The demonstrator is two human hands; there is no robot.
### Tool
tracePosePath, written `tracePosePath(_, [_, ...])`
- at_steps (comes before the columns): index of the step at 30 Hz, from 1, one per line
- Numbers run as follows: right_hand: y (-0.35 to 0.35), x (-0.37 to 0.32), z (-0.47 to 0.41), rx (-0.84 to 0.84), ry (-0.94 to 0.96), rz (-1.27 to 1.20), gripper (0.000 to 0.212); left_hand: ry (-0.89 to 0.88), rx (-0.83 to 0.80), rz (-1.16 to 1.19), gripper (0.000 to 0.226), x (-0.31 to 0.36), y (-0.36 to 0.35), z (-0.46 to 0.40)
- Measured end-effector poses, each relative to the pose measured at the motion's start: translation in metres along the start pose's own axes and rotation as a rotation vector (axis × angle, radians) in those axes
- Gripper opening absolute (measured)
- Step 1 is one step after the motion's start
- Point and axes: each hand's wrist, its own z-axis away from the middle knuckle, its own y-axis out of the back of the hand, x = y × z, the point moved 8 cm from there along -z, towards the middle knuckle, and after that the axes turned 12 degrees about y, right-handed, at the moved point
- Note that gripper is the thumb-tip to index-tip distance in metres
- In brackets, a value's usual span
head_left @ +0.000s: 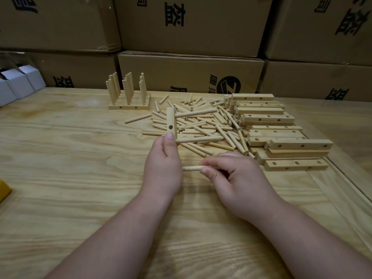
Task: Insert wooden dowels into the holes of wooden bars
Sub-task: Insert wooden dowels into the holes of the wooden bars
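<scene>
My left hand (pixel 163 168) holds a wooden bar (pixel 171 122) upright by its lower end, thumb on its face below a side hole. Two dowels stick out of the bar to the right, an upper dowel (pixel 196 113) and a lower dowel (pixel 199 139). My right hand (pixel 235 176) pinches a loose dowel (pixel 192 168) lying level, its free end pointing left toward my left hand. A pile of loose dowels (pixel 203 125) lies behind my hands. Stacked drilled bars (pixel 281 133) lie to the right of the pile.
Finished bars with upright dowels (pixel 128 97) stand in a group at the back left of the table (pixel 80 198). Cardboard boxes (pixel 191 71) wall off the far edge. White small boxes (pixel 18 83) sit at far left, a yellow object (pixel 4 191) at the left edge.
</scene>
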Motion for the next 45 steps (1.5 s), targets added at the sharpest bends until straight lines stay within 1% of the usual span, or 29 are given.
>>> tracePosePath(3, [-0.005, 0.01, 0.003, -0.018, -0.06, -0.068, 0.01, 0.019, -0.014, -0.012, 0.037, -0.001, -0.001, -0.001])
tracePosePath(7, [-0.011, 0.019, 0.006, -0.05, -0.126, -0.117, 0.011, 0.029, -0.049, 0.008, 0.038, -0.002, -0.002, -0.001])
tracePosePath(13, [-0.008, 0.013, 0.004, -0.015, -0.111, -0.108, 0.019, 0.023, -0.03, 0.015, 0.04, -0.004, 0.0, -0.001])
tracePosePath(19, [-0.005, 0.008, 0.002, -0.002, -0.095, -0.075, 0.019, 0.011, -0.017, -0.011, 0.041, -0.002, -0.001, -0.001])
tracePosePath(24, [-0.008, 0.015, 0.005, -0.051, -0.132, -0.126, 0.011, 0.035, -0.087, 0.013, 0.044, -0.004, -0.003, -0.003])
tracePosePath(28, [-0.009, 0.023, 0.009, -0.088, -0.227, -0.213, 0.012, 0.049, -0.138, 0.037, 0.044, -0.007, -0.006, -0.001])
tracePosePath(30, [-0.008, 0.03, 0.012, -0.05, -0.291, -0.277, 0.014, 0.042, -0.152, 0.051, 0.043, -0.008, -0.007, 0.0])
tracePosePath(33, [-0.005, 0.042, 0.017, 0.096, -0.424, -0.441, 0.036, 0.097, -0.24, 0.156, 0.032, -0.009, -0.012, -0.001])
tracePosePath(36, [0.0, 0.051, 0.019, 0.25, -0.508, -0.555, 0.045, 0.234, -0.405, 0.377, 0.026, -0.012, -0.022, -0.003])
tracePosePath(38, [0.002, 0.054, 0.02, 0.296, -0.517, -0.56, 0.042, 0.275, -0.477, 0.499, 0.026, -0.011, -0.025, -0.005])
tracePosePath(41, [0.0, 0.058, 0.022, 0.283, -0.521, -0.501, 0.02, 0.287, -0.569, 0.595, 0.023, -0.009, -0.028, -0.004])
tracePosePath(42, [0.0, 0.058, 0.023, 0.268, -0.517, -0.473, 0.015, 0.3, -0.595, 0.62, 0.022, -0.009, -0.029, -0.004])
tracePosePath(45, [-0.001, 0.056, 0.022, 0.237, -0.507, -0.43, 0.02, 0.357, -0.644, 0.685, 0.026, -0.009, -0.032, -0.003])
